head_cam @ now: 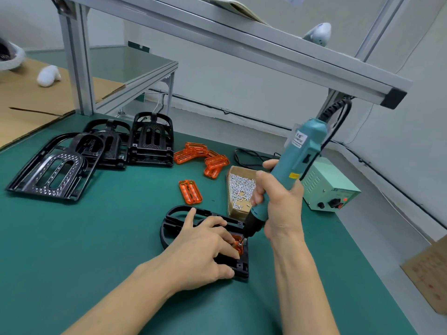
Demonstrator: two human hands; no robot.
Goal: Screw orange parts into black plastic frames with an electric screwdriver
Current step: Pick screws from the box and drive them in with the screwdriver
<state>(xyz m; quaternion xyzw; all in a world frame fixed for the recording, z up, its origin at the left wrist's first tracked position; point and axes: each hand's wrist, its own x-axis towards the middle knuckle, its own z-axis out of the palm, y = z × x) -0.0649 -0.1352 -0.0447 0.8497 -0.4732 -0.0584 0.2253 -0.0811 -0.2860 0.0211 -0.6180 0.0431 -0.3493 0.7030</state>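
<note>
A black plastic frame point(174, 217) lies on the green mat in front of me. An orange part point(238, 245) sits in its right end, mostly hidden by my fingers. My left hand point(203, 250) lies over the frame, and its fingertips pinch a small screw upright on the orange part. My right hand point(278, 204) grips a teal electric screwdriver point(295, 163), tilted, with its bit tip touching the screw head. A single orange part point(190, 191) lies on the mat behind the frame, and a loose pile of orange parts point(205, 158) sits farther back.
Stacks of black frames point(101, 151) lie at the back left. A cardboard box of silver screws point(240, 189) stands beside the screwdriver. A pale green power supply point(329, 189) sits at the right. An aluminium shelf beam point(242, 42) crosses overhead. Cardboard sheets point(29, 110) lie at the far left.
</note>
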